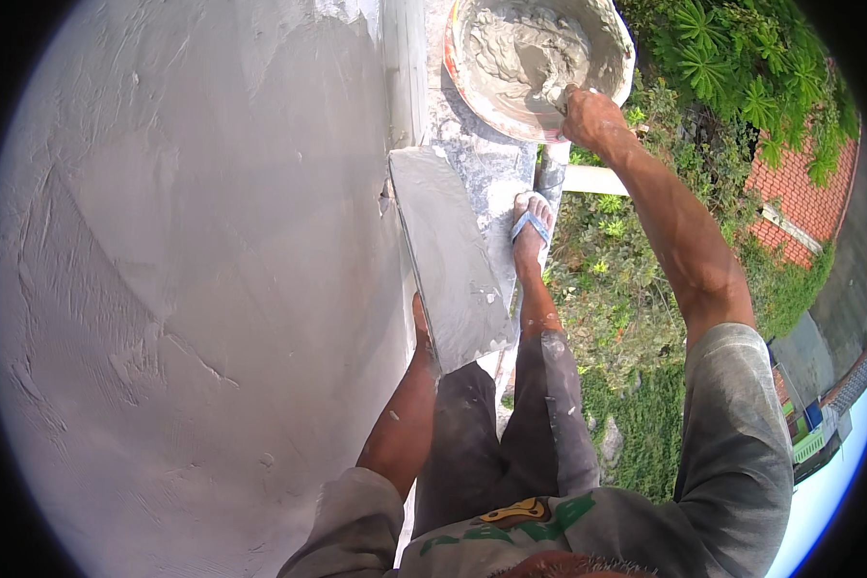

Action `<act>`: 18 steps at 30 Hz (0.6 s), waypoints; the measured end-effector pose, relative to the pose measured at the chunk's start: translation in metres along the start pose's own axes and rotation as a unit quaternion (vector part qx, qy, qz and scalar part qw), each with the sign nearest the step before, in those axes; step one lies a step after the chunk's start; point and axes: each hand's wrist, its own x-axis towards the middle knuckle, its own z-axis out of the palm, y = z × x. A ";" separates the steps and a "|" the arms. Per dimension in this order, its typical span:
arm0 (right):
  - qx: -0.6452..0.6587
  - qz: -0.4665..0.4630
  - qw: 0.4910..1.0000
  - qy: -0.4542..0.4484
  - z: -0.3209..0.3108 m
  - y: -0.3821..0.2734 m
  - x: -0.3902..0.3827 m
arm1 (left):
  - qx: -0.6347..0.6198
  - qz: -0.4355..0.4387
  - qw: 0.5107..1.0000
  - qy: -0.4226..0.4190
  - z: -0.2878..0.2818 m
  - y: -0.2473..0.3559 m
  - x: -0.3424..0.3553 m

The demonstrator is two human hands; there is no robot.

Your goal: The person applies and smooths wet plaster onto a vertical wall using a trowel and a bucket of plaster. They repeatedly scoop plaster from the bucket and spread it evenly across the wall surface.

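A long grey plasterer's hawk, its top smeared with thin wet mortar, is held up beside the wall by my left hand. Only the edge of that hand shows; the board covers its fingers. Out at the far right, my right hand is closed at the near rim of a round tub. It grips a mortar-coated trowel, most of which is hidden by my fingers and the mix. Thick wet mortar lies heaped in the tub.
The freshly plastered wall fills the left side. My sandalled foot stands on a narrow, splattered plank. Past its right edge, well below, are green plants and a red tiled surface. A pale bar juts out there.
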 end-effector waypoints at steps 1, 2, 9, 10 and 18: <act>0.016 0.010 1.000 -0.020 0.003 -0.001 -0.006 | 0.007 0.007 1.000 0.002 0.000 0.003 0.003; 0.032 0.018 0.999 -0.038 0.004 -0.002 -0.010 | 0.020 0.022 0.999 0.014 0.004 0.008 0.007; 0.182 -0.007 0.982 0.044 0.067 0.023 -0.028 | 0.156 0.140 0.956 0.205 0.050 0.025 0.052; 0.201 -0.011 0.977 0.071 0.079 0.029 -0.027 | 0.141 0.153 0.956 0.207 0.053 0.026 0.059; 0.536 0.079 0.838 -0.058 0.073 0.032 -0.045 | 0.353 0.200 0.905 0.126 0.054 0.046 0.097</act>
